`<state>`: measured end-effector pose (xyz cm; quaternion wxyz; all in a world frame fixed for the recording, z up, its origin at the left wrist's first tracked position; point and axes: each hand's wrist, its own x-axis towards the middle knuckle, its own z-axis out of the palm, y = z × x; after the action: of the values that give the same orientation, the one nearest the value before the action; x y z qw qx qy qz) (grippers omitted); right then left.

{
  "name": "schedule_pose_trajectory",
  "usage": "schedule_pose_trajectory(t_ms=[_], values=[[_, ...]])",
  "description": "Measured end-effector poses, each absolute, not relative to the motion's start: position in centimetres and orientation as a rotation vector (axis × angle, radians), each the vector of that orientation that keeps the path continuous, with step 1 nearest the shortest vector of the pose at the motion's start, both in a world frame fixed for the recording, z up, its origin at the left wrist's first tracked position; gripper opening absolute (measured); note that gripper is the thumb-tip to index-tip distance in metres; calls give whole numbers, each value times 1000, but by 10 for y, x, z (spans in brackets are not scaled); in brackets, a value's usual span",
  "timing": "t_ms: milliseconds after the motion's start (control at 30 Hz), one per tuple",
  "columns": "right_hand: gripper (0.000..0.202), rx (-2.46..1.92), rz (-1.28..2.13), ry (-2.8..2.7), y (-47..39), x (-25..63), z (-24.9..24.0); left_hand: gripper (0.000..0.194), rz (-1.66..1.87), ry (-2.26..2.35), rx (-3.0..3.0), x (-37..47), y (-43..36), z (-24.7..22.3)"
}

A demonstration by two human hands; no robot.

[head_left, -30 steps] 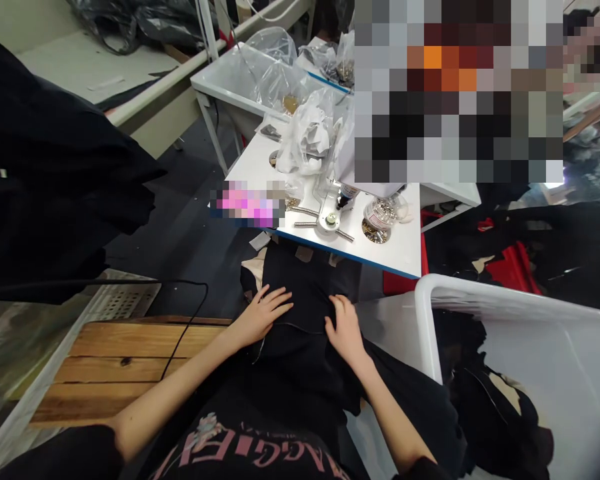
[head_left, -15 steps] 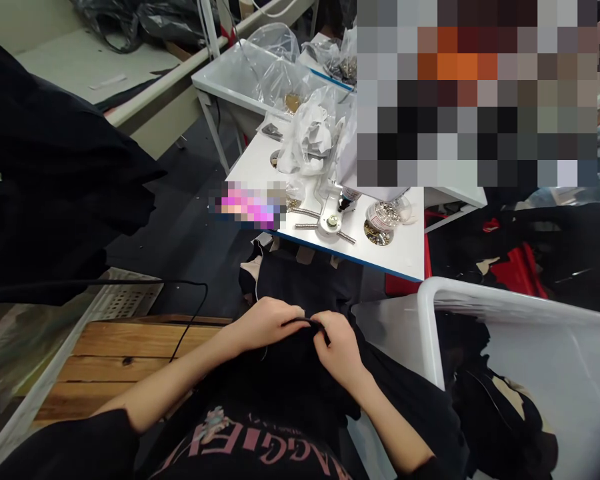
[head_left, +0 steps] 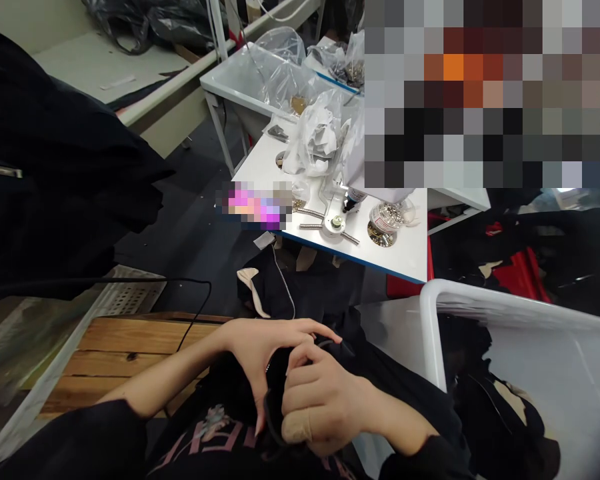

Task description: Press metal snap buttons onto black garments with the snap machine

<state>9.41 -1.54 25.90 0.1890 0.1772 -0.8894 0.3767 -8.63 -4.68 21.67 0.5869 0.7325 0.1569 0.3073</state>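
A black cloth garment point(head_left: 390, 363) lies across my lap and hangs down in front, with a cream piece point(head_left: 253, 290) and a pale cord point(head_left: 283, 277) at its far end. My right hand point(head_left: 325, 403) is closed in a fist round a bunched black edge of it, close to my body. Beside it, my left hand point(head_left: 263, 347) is spread wide, thumb pointing down and fingers stretched over the cloth. Part of the cloth and some left fingertips are hidden behind the right hand.
Ahead stands a white-topped machine table point(head_left: 310, 250) with springs, a tub of small metal parts point(head_left: 390, 217) and plastic bags point(head_left: 320, 137). To the right is a white bin point(head_left: 520, 300) holding dark cloth. A wooden bench point(head_left: 105, 360) and hanging black clothes point(head_left: 55, 167) are at left.
Both hands have come down closer to my body. The left has opened from a pinch on the garment, and the right has turned into a fist with the cloth. The far cloth has shifted.
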Motion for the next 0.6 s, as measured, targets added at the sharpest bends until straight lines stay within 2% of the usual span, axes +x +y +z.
schedule_pose_trajectory(t_ms=[133, 333, 467, 600], values=[[8, 465, 903, -2596, -9, 111, 264, 57, 804, 395, 1617, -85, -36, 210], [24, 43, 717, -2824, 2, 142, 273, 10, 629, 562, 1696, -83, -22, 210], [26, -35, 557, -3110, 4, 152, 277, 9, 696, 776, 1818, -70, -16, 214], [23, -49, 677, -3287, 3, 157, 280, 13, 805, 776, 1759, -59, -13, 209]])
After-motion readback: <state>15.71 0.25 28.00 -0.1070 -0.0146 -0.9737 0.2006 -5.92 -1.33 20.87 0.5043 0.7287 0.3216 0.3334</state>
